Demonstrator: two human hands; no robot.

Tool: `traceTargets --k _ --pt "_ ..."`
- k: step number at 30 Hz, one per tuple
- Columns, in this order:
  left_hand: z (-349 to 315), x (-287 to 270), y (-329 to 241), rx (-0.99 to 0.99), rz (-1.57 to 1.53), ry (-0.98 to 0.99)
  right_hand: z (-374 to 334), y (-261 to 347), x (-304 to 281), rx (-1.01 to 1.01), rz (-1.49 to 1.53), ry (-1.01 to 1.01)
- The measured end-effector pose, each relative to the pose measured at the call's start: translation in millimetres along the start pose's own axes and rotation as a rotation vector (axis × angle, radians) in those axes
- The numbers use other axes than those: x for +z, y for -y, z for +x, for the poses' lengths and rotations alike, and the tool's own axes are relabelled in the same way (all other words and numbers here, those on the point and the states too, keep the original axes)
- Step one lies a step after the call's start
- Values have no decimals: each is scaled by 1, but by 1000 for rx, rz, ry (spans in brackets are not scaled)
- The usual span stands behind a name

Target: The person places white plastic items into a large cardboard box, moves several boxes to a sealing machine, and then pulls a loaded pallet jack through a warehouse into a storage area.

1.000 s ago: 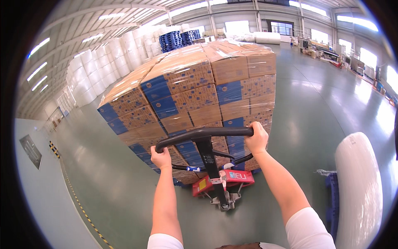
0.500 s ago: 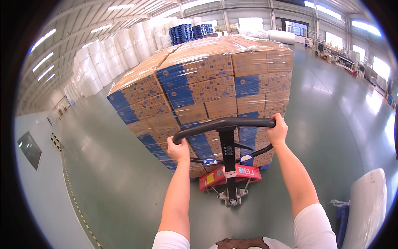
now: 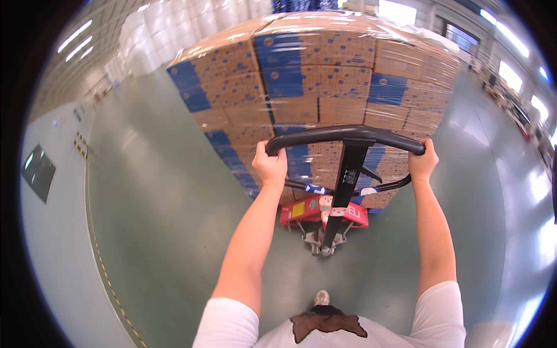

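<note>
Both hands grip the black loop handle (image 3: 348, 134) of a pallet jack. My left hand (image 3: 271, 164) is wrapped round its left end, my right hand (image 3: 423, 160) round its right end. A black shaft (image 3: 348, 174) runs down from the handle, leaning, to the red body (image 3: 300, 210) of the jack and its metal foot near the floor. A dark lever sits under the handle, right of the shaft. Just beyond stands a tall stack of brown and blue cartons (image 3: 342, 81) in clear stretch wrap. The forks and most of the pallet are hidden.
Green floor (image 3: 168, 232) lies around the load. A pale wall with a dark window (image 3: 39, 173) and a yellow-black floor line are at left. Large white rolls (image 3: 174, 35) and blue pallets (image 3: 304, 5) stand behind; equipment (image 3: 507, 104) lines the far right.
The handle and both hands have shifted right, and the shaft now leans right. My view has tipped down, bringing a shoe into sight. The white wrapped roll at lower right has mostly left view.
</note>
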State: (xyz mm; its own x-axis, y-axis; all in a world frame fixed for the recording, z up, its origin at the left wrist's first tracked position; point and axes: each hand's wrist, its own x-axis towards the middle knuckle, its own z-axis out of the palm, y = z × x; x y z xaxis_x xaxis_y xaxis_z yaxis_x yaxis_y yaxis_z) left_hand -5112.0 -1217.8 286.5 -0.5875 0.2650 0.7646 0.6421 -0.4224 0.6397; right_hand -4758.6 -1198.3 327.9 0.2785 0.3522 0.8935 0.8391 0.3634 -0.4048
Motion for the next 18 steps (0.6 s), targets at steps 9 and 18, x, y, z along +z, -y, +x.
traceTargets --k 9,18 --pt "4 3 -5 -137 51 41 -4 -8 -3 41 50 88" --pt "3 13 23 -27 -102 -20 -2 -4 0 75 101 97"
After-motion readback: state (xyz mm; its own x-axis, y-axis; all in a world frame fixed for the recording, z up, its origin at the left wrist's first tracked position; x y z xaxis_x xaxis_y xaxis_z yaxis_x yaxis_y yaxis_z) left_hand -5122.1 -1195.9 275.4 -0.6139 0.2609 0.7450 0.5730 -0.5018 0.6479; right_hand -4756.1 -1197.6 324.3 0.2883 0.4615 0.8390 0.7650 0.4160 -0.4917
